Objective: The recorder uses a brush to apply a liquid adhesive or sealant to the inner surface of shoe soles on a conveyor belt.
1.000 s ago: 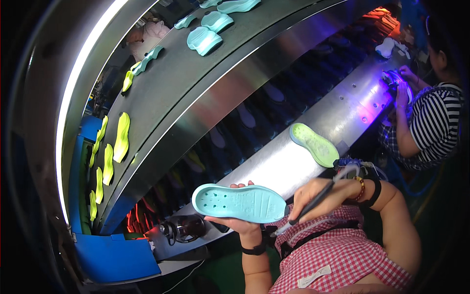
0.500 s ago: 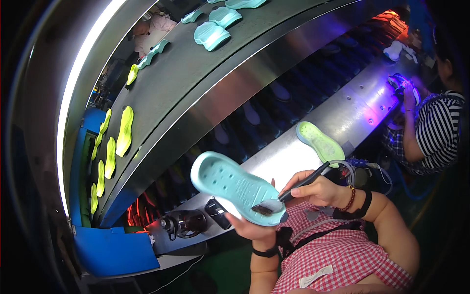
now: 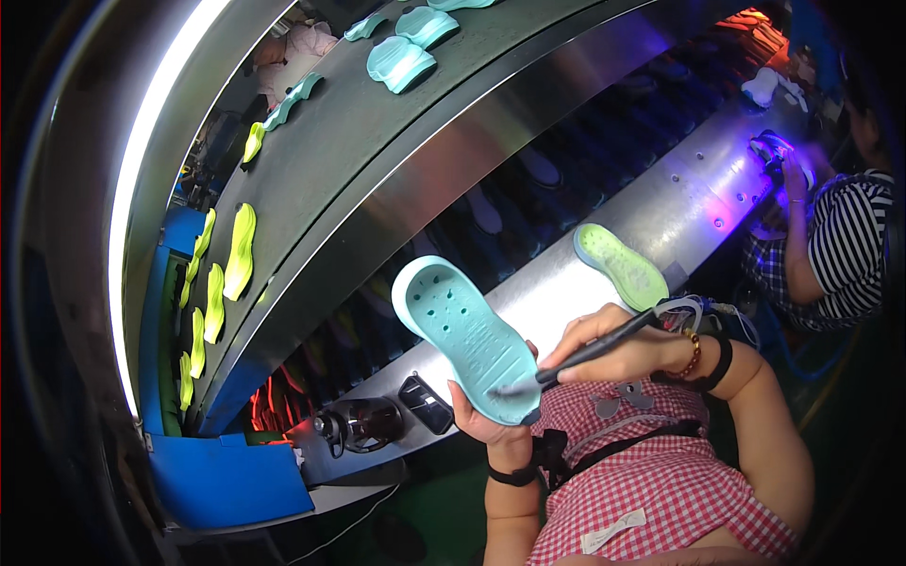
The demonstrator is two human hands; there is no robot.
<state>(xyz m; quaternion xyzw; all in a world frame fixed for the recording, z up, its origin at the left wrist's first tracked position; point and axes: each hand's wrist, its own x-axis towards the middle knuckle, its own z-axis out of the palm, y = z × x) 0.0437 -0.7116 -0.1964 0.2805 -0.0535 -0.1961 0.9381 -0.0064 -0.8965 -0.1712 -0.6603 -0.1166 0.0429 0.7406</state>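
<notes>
Turquoise sole, gripped by the left hand, seems mid-brushing under the brush the right hand clasps, calling for even strokes.

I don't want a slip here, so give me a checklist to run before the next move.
1. Blue sole held by left hand: ok.
2. Brush held by right hand: ok.
3. Brush working end over the sole's end without holes: ok.
4. Exact bristle contact: cannot tell, blurred.
5. Bench near left hand free of loose things: not ok, phone there.
6. Green sole apart from blue one: ok.
</notes>
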